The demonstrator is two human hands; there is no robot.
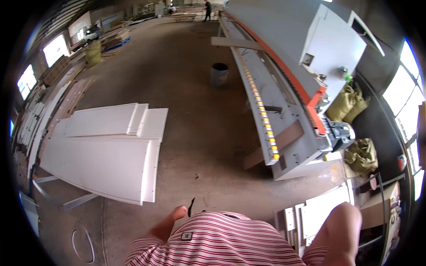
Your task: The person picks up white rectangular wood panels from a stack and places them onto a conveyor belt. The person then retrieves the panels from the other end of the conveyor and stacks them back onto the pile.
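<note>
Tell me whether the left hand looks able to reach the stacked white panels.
Probably yes, perhaps with a step: only floor shows between the left hand and the near edge of the white panels. A thin dark thing shows beside the hand; whether it is held is unclear.

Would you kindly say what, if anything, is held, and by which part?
It's unclear: a thin dark object shows beside the left hand; right hand unseen.

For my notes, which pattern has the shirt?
The shirt has red and white stripes; best: head view.

Dusty brown floor (pixel 191 133), bright windows (pixel 56 49).
</note>
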